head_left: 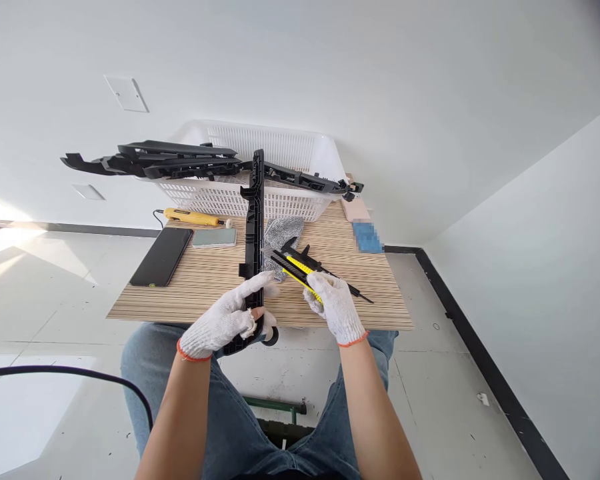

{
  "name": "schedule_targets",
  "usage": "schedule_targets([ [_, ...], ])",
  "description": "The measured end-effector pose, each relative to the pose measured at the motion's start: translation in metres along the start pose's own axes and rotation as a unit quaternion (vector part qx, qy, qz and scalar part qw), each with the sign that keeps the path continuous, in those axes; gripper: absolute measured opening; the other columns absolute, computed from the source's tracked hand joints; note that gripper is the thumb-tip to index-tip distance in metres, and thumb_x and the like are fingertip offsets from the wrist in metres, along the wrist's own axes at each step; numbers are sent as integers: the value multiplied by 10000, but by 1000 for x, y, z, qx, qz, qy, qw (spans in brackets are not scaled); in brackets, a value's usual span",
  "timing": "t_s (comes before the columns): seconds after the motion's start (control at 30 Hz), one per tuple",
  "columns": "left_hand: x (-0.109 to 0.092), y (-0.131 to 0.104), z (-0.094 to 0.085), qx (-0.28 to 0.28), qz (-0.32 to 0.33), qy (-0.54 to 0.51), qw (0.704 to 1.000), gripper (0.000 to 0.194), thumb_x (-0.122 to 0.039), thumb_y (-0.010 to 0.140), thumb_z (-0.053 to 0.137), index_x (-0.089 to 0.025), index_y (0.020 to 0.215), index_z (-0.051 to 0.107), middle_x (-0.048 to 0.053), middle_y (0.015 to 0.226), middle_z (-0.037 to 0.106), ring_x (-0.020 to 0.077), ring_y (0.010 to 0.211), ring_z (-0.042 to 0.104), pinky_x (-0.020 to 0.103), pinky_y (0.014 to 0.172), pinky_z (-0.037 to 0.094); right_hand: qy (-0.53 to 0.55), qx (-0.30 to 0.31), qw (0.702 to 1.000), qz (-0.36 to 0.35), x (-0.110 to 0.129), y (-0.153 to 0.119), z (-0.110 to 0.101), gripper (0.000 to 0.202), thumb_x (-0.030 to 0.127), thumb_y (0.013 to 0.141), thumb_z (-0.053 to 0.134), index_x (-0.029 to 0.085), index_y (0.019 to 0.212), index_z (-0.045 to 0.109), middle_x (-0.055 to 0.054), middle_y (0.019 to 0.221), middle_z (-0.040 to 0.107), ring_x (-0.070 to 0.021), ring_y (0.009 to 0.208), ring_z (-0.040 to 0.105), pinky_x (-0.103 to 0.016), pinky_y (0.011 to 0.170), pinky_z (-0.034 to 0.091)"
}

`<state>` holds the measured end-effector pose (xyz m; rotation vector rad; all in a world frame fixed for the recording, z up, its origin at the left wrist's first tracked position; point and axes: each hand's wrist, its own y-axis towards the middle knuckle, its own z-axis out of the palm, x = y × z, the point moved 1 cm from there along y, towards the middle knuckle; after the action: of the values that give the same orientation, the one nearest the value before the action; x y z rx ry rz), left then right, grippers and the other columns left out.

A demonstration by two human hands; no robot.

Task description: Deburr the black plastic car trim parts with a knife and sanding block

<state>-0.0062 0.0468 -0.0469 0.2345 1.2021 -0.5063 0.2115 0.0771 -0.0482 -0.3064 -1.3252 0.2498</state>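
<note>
My left hand (229,318), in a white knit glove with the thumb tip bare, is closed around the lower end of a long black plastic trim part (255,230). The part points away from me over the small table, its ribbed side up, with clips along its left edge. In my gloved right hand (333,301) is a yellow and black utility knife (296,268). Its blade points left, close to the right edge of the trim part; whether it touches cannot be told. Black calipers (320,263) lie on the table just behind the knife.
A white plastic basket (195,195) at the table's back holds several black trim parts (175,160) that overhang its sides. A yellow rotary tool (190,216), a grey-green sharpening block (214,238), a black phone (161,257) and a silver crinkled sheet (283,231) lie on the striped table (330,313).
</note>
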Motion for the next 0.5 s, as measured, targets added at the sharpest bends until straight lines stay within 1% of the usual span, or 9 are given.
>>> schedule_targets([
  [0.1, 0, 1, 1, -18, 24, 8, 1000, 633, -461, 789, 832, -330, 1376, 634, 95, 1152, 678, 68, 563, 596, 163, 456, 411, -14, -34, 999, -30, -5, 1, 1, 435, 578, 679, 732, 178, 848, 697, 25, 573, 581, -78, 437, 426, -205, 416, 318],
  [0.17, 0, 1, 0, -44, 18, 21, 999, 551, -425, 833, 801, -291, 1345, 645, 84, 1069, 704, 55, 508, 570, 162, 436, 400, -80, -69, 991, -87, -9, -1, 3, 459, 594, 777, 650, 191, 983, 726, 8, 653, 636, -117, 499, 505, -239, 473, 397],
  [0.2, -1, 2, 0, -57, 12, 28, 998, 503, -395, 858, 782, -271, 1327, 648, 77, 1025, 716, 44, 474, 546, 160, 424, 389, -137, -92, 978, -124, -11, -3, 5, 465, 586, 826, 607, 200, 1054, 731, -12, 730, 682, -147, 575, 572, -264, 539, 454],
  [0.23, -1, 2, 0, -65, 5, 33, 997, 461, -371, 872, 771, -251, 1301, 652, 71, 989, 726, 33, 444, 521, 159, 415, 381, -207, -117, 958, -160, -11, -5, 6, 462, 564, 871, 573, 211, 1125, 728, -35, 837, 724, -180, 691, 637, -290, 635, 501],
  [0.27, -2, 2, 0, -69, 0, 35, 997, 435, -359, 873, 771, -233, 1273, 654, 67, 963, 735, 28, 423, 506, 158, 408, 378, -286, -139, 930, -186, -11, -8, 9, 452, 534, 906, 555, 225, 1193, 717, -55, 948, 748, -209, 824, 675, -313, 736, 520],
  [0.3, -3, 3, 0, -71, -4, 34, 997, 420, -360, 867, 777, -220, 1243, 654, 64, 943, 742, 27, 412, 504, 157, 402, 376, -366, -154, 897, -197, -9, -10, 12, 437, 502, 930, 551, 243, 1248, 702, -68, 1039, 751, -230, 934, 687, -327, 813, 516],
  [0.33, -3, 3, 0, -72, -6, 33, 997, 410, -367, 860, 784, -212, 1216, 652, 61, 927, 746, 32, 408, 517, 155, 396, 374, -439, -160, 863, -193, -6, -11, 16, 424, 475, 947, 553, 264, 1291, 684, -76, 1096, 744, -243, 998, 688, -333, 849, 508],
  [0.43, -3, 3, 0, -66, -5, 28, 997, 427, -405, 847, 788, -217, 1193, 621, 49, 921, 743, 92, 451, 627, 165, 391, 415, -599, -125, 778, -147, 13, -13, 29, 436, 448, 974, 560, 313, 1385, 618, -95, 1119, 724, -256, 989, 704, -329, 806, 502],
  [0.5, -2, 3, 0, -51, -3, 23, 998, 455, -432, 853, 772, -227, 1219, 594, 47, 949, 738, 138, 496, 686, 189, 400, 467, -669, -83, 727, -134, 31, -15, 40, 493, 454, 967, 575, 290, 1432, 574, -129, 1131, 717, -283, 1003, 704, -355, 800, 504],
])
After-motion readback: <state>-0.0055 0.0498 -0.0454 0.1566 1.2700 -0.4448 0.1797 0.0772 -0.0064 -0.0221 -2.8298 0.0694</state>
